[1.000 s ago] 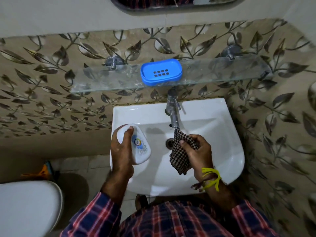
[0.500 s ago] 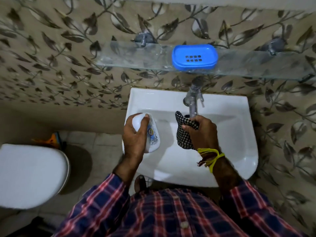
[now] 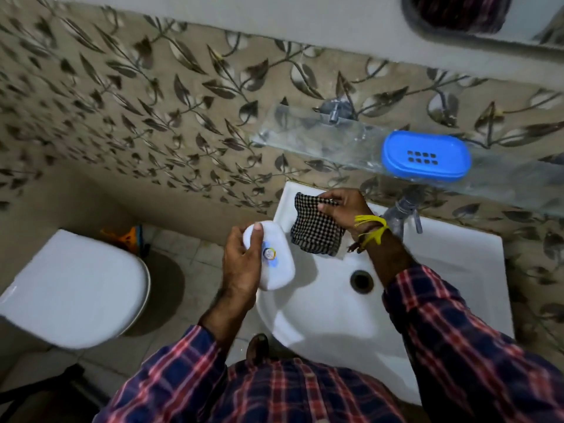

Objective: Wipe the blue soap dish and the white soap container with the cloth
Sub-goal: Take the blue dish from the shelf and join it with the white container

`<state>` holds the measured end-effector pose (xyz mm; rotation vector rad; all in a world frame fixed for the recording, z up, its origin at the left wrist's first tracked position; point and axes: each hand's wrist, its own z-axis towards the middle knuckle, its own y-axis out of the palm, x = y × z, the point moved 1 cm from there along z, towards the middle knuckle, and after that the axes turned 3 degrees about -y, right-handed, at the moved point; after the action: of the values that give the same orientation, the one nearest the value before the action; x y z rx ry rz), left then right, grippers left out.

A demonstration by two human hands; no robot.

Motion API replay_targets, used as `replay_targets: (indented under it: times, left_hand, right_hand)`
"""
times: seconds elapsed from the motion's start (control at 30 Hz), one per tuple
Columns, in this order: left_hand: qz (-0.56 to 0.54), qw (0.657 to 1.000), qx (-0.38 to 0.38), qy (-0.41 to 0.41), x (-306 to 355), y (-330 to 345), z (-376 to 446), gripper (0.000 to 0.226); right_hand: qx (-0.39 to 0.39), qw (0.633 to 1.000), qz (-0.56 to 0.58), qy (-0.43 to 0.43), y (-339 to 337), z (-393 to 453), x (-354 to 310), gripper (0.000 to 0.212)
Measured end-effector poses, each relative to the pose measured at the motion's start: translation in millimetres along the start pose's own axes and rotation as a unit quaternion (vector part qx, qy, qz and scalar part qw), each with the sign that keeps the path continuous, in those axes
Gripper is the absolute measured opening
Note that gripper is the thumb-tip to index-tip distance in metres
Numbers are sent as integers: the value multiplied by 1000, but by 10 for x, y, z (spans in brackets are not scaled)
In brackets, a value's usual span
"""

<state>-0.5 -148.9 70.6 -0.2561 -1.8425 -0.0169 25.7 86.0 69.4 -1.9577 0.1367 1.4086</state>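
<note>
1. Head view: the white soap container (image 3: 273,256) is the step in hand, held over the sink (image 3: 457,288) at frame centre with the left hand (image 3: 241,264) curled round it as its grip.
2. The right hand (image 3: 343,210) pinches the checked cloth (image 3: 316,228), which hangs just right of the container; whether they touch is unclear.
3. Next, I judge, the cloth must press onto the container.
4. The blue soap dish (image 3: 425,155) sits apart on the glass shelf (image 3: 320,138), upper right.

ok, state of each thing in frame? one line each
white soap container: closed, gripped in left hand, over the sink's left edge
checked cloth: hanging, pinched by right hand, not touching the container
blue soap dish: on glass shelf, untouched
tap: no water visible
toilet lid: down
</note>
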Motion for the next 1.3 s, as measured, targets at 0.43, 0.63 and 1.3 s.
replay_targets:
  times: [0.43, 0.63, 1.3]
  left_hand:
    - [-281, 908, -138, -278, -4, 377, 3, 43]
    - [-254, 882, -211, -337, 85, 665, -133, 61]
    - [-81, 973, -217, 9, 743, 909, -509, 41]
  right_hand:
    - [155, 979, -125, -43, -14, -296, 314, 37]
    - [182, 981, -46, -56, -108, -687, 212, 32]
    - [337, 898, -98, -267, -1270, -1197, -614, 14]
